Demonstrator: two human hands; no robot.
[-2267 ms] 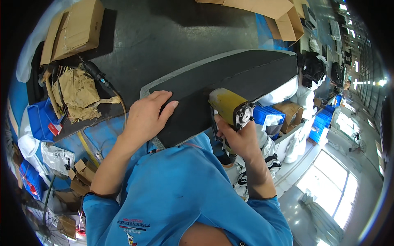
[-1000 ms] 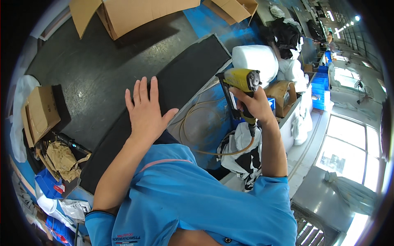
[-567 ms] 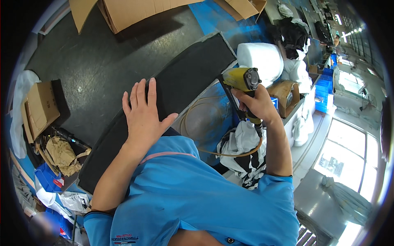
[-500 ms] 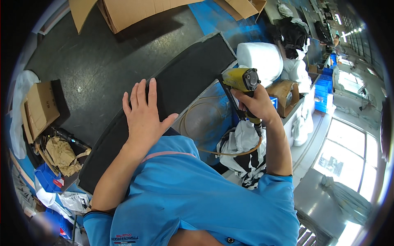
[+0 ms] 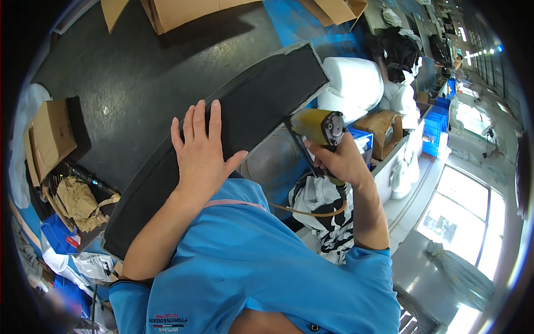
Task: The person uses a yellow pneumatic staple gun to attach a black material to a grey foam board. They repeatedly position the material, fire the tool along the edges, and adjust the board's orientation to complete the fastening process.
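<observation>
Four fingers (image 5: 214,119) and the thumb of the left hand (image 5: 201,161) lay spread, grasping nothing, on one long black panel (image 5: 272,92) slanting from lower left to upper centre of the frame. The right hand (image 5: 340,160) was wrapped round one yellow pneumatic gun (image 5: 310,124), right of centre; whether its nose touched the panel, I couldn't tell. One tan hose (image 5: 317,214) curved below, one white roll (image 5: 351,83) sat upper right, and one carton (image 5: 53,133) stood far left.
</observation>
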